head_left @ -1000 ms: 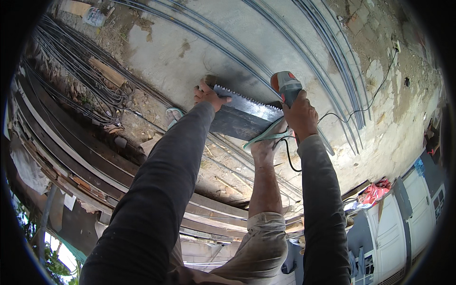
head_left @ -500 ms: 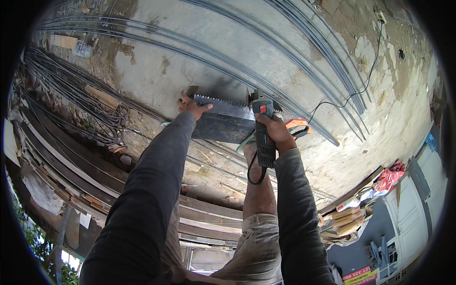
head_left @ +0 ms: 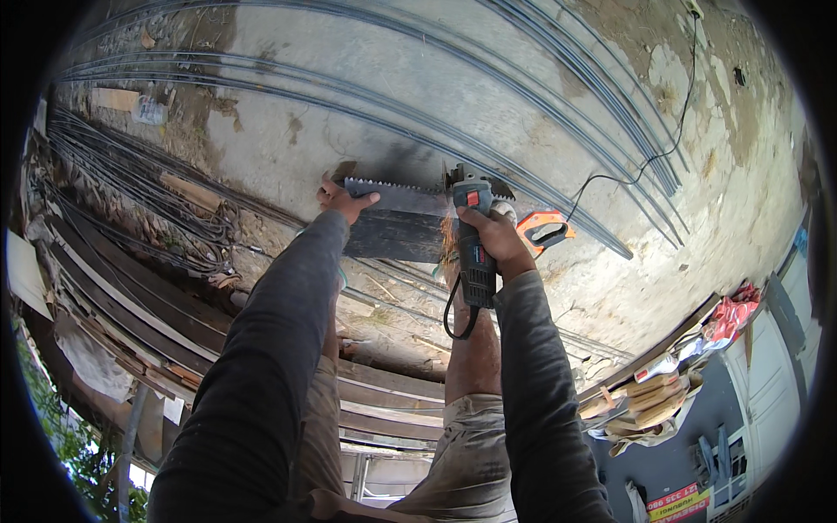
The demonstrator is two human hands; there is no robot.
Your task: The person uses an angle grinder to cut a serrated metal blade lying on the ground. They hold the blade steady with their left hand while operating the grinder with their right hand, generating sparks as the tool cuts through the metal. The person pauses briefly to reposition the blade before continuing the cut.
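Note:
My right hand (head_left: 495, 237) is wrapped round the body of an angle grinder (head_left: 476, 266), its disc end at the toothed edge of a hand saw's blade (head_left: 401, 196). A streak of orange sparks (head_left: 449, 237) falls below the disc. The saw's orange and black handle (head_left: 546, 230) lies to the right of the grinder. My left hand (head_left: 347, 202) grips the blade's far left end, thumb laid over it. Under the blade is a flat dark board (head_left: 392, 234). The grinder hides part of the blade near the handle.
Long steel rods (head_left: 558, 100) run across the concrete ground ahead. Bundled rods or cables (head_left: 139, 174) lie at left. A black power cord (head_left: 641, 179) trails up the right side. Stacked planks (head_left: 166, 305) stand near at left, with paper sacks (head_left: 654, 401) at right.
Sparks now stream beneath the grinder's disc, where none showed before. The grinder has shifted slightly left relative to the saw handle. Both hands keep their holds; the view has tilted a little.

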